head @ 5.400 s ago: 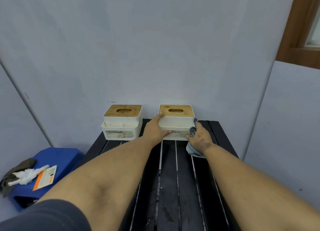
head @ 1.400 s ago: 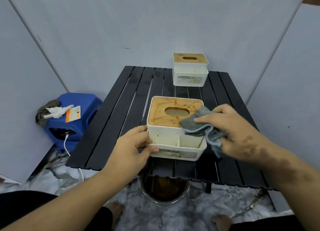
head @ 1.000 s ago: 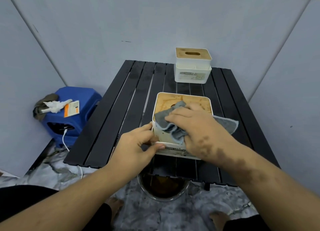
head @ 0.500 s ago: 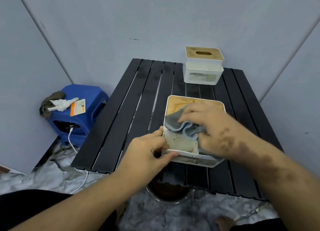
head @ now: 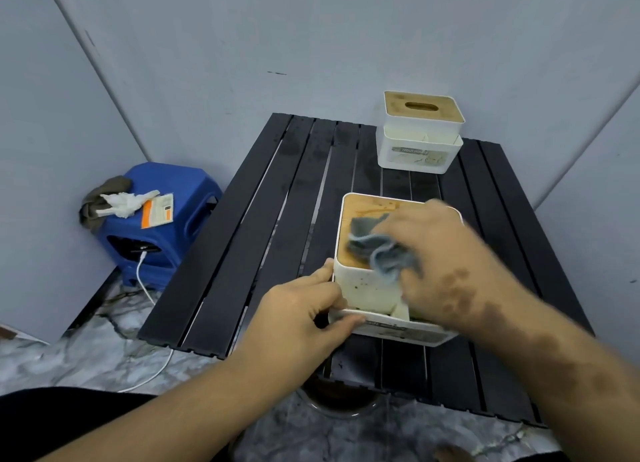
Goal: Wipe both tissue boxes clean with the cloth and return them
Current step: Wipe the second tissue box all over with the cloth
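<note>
Motion-blurred right hand over near tissue box, its lid slot hidden beneath cloth.

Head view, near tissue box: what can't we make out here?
- White near tissue box with wooden lid: lid slot and right side hidden by the right hand and grey cloth.
- Right hand: motion-blurred.
- Front label: mostly covered by the left hand.
- Round container under the black slatted table: mostly hidden.

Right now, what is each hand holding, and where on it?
Left hand grips the near tissue box at its front-left corner. Right hand holds the bunched grey cloth on the lid.
</note>
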Demonstrator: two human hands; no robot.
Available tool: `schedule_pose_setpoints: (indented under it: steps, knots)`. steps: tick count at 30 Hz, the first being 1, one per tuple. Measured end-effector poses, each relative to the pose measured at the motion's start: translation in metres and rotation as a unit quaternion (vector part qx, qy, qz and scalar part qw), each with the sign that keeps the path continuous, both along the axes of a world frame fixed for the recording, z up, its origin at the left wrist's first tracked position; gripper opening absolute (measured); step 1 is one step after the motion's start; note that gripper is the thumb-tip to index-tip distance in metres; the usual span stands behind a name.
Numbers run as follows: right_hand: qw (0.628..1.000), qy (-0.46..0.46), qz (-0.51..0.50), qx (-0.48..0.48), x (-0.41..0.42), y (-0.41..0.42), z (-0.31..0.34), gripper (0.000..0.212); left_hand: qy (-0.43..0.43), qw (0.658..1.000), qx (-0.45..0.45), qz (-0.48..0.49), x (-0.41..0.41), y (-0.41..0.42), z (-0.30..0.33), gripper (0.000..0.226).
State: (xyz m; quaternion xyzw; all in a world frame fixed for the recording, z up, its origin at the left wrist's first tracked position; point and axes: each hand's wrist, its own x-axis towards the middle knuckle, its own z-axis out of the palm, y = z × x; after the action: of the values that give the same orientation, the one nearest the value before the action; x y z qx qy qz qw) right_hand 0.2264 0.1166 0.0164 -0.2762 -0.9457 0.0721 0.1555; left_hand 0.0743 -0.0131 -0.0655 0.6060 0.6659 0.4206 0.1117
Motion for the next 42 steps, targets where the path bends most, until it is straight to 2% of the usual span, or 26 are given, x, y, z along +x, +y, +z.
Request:
schedule_pose_setpoints:
  steps: [3,6,8,9,11,13,17,22,23,26,28,29,31,33,34,40,42]
  knots:
    - [0.995,-0.018,0.098,-0.002,-0.009,-0.022,-0.012,0.026,-0.005,1.0,0.011,-0.015,0.001,0.002,0.003,0.029]
    - [0.997,0.053,0.024,-0.06,0.007,0.01,-0.005,0.036,-0.013,1.0,0.008,0.005,0.0,0.0,-0.002,0.027]
    - [0.997,0.058,-0.043,-0.037,0.01,0.021,-0.006,0.04,-0.019,1.0,0.005,0.01,0.001,-0.001,-0.004,0.027]
    - [0.998,0.043,-0.045,-0.013,0.004,0.015,-0.008,0.038,-0.018,1.0,0.004,0.006,0.001,0.0,-0.003,0.027]
    - [0.999,0.017,0.008,0.043,-0.011,-0.009,-0.016,0.035,-0.013,1.0,0.004,-0.011,0.001,0.001,0.0,0.028]
    - [0.998,0.019,0.055,0.018,-0.014,-0.021,-0.02,0.038,-0.013,1.0,0.004,-0.023,0.002,0.001,0.005,0.027]
    - [0.991,0.077,0.077,-0.079,-0.002,0.0,-0.012,0.053,-0.001,1.0,-0.012,-0.017,-0.001,0.0,0.004,0.027]
    - [0.991,0.034,0.099,-0.077,-0.001,0.001,-0.011,0.054,0.015,0.999,-0.028,-0.015,-0.005,0.0,0.0,0.026]
    - [0.993,0.028,0.085,-0.079,0.001,0.007,-0.005,0.049,0.018,0.999,-0.032,-0.008,-0.005,0.0,0.001,0.027]
    - [0.996,-0.039,-0.074,-0.042,0.011,0.038,0.014,0.042,0.001,0.999,-0.045,0.014,-0.003,-0.003,0.001,0.028]
    - [0.99,-0.042,-0.135,-0.025,0.015,0.046,0.014,0.042,-0.007,0.998,-0.047,0.029,0.0,-0.003,0.0,0.029]
    - [0.992,-0.021,-0.121,-0.039,0.011,0.041,0.011,0.044,-0.005,0.999,-0.043,0.032,0.001,-0.003,0.0,0.029]
    - [0.996,0.021,-0.026,-0.087,0.002,0.021,0.004,0.052,-0.005,0.999,-0.033,0.024,0.001,-0.002,0.001,0.029]
    - [0.992,0.027,0.055,-0.113,0.0,0.01,0.003,0.06,-0.011,0.999,-0.044,0.012,0.0,-0.001,0.005,0.029]
    - [0.99,0.03,0.06,-0.122,0.0,0.012,0.004,0.062,-0.008,0.998,-0.059,0.007,-0.001,0.001,0.007,0.028]
    - [0.991,0.022,-0.111,-0.066,0.001,0.035,0.002,0.044,0.053,0.989,-0.137,0.002,-0.004,0.01,0.017,0.032]
    - [0.991,0.005,-0.108,-0.08,-0.006,0.031,0.005,0.045,0.066,0.988,-0.143,-0.008,-0.005,0.011,0.019,0.031]
